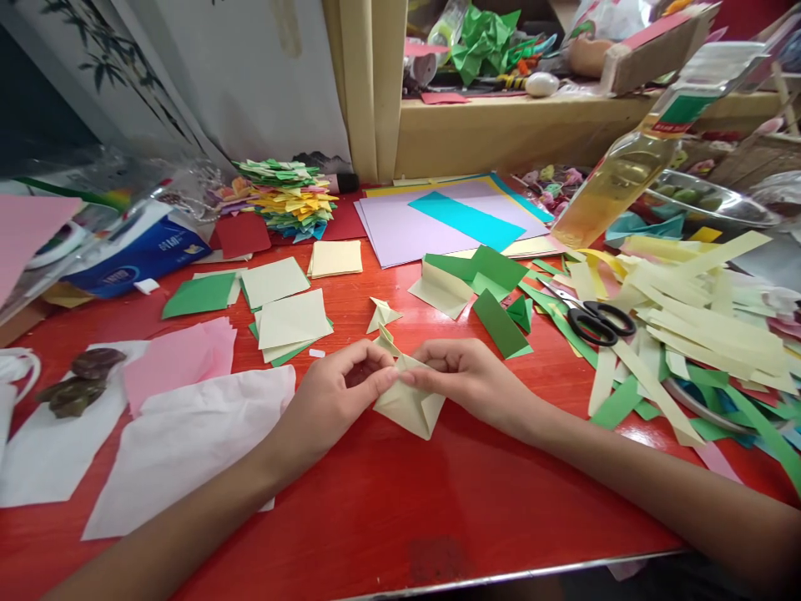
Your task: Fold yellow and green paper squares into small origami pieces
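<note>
Between my two hands is a cream sheet of origami paper [410,407], creased and partly folded, its lower corner pointing toward me. My left hand [344,388] pinches its upper left edge between thumb and forefinger. On the other side my right hand [472,380] pinches the upper edge, thumb on top and fingers curled. Just beyond the fingertips lies a small folded cream paper piece [383,315]. Green folded papers [501,321] and a creased cream sheet [441,288] rest beyond my right hand. Stacks of cream and green paper squares [291,321] lie beyond my left hand.
Black-handled scissors [601,323] lie on a heap of paper strips [701,309] at the right. A glass bottle [617,179] stands behind them. Lilac sheets [400,229] and a pile of folded paper pieces [288,200] are at the back. White tissue [193,442] covers the left.
</note>
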Demonstrator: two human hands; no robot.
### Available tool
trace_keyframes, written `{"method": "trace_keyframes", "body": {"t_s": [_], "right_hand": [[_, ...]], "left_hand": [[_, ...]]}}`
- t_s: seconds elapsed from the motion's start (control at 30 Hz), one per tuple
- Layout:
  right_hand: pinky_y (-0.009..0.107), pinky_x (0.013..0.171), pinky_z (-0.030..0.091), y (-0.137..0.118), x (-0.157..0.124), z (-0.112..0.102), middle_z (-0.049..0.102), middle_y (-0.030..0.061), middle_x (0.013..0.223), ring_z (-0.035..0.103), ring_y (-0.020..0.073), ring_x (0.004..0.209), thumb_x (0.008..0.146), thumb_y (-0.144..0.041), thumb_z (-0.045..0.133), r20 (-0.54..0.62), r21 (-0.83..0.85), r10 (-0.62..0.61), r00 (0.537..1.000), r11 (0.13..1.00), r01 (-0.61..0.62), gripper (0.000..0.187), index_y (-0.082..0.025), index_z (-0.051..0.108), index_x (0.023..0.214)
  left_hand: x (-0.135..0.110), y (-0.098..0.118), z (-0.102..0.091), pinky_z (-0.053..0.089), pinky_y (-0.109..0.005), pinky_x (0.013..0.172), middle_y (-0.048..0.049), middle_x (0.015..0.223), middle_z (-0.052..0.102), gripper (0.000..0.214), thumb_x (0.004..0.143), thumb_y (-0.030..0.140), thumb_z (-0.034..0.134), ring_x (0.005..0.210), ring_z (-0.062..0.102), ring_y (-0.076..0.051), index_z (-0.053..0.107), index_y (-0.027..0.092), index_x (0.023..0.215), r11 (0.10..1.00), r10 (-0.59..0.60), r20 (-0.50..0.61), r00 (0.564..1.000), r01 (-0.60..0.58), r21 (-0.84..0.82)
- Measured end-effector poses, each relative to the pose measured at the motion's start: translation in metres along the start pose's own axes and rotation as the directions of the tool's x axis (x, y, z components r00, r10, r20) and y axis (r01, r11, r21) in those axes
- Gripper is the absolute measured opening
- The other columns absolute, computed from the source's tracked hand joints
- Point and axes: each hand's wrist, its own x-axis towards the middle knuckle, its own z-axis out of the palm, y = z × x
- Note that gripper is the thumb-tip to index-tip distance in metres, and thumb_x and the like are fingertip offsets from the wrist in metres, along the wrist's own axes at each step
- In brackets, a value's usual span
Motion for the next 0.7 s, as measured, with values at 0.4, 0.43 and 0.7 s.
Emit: {"method": "trace_keyframes", "body": {"t_s": [0.4, 0.43, 0.7], "right_hand": [[0.016, 0.034, 0.032, -0.0011, 0.0006, -0.0062, 0.054, -0.0029, 0.055, 0.051, 0.007, 0.039, 0.08, -0.04, 0.055, -0.103, 0.198, 0.02, 0.994, 0.98, 0.001, 0.026, -0.016, 0.05, 0.073], [0.016, 0.033, 0.032, -0.0016, 0.0005, -0.0053, 0.054, -0.0029, 0.054, 0.051, 0.0066, 0.038, 0.081, -0.04, 0.054, -0.083, 0.2, 0.015, 0.996, 0.98, 0.002, 0.026, -0.016, 0.05, 0.073], [0.02, 0.048, 0.049, -0.0026, 0.0065, -0.0061, 0.062, 0.0012, 0.059, 0.061, 0.0116, 0.051, 0.087, -0.035, 0.048, 0.043, 0.339, -0.02, 0.999, 0.941, 0.004, 0.025, -0.013, 0.052, 0.096]], "left_hand": [[0.0, 0.0003, -0.0002, 0.038, -0.019, 0.062, 0.0061, 0.069, 0.054, 0.018, 0.082, 0.04, 0.05, 0.064, 0.049, -0.008, 0.056, 0.023, 0.079, 0.999, -0.038, -0.042, 0.998, 0.037, -0.006], [0.0001, 0.0003, -0.0002, 0.038, -0.019, 0.062, 0.0063, 0.068, 0.055, 0.016, 0.081, 0.039, 0.052, 0.063, 0.049, -0.007, 0.057, 0.023, 0.08, 0.999, -0.032, -0.03, 0.999, 0.032, 0.001], [0.0038, -0.0047, -0.0029, 0.042, -0.02, 0.063, 0.0053, 0.061, 0.059, 0.015, 0.08, 0.035, 0.055, 0.058, 0.055, -0.008, 0.058, 0.02, 0.08, 0.995, -0.045, -0.167, 0.985, 0.029, -0.096]]}}
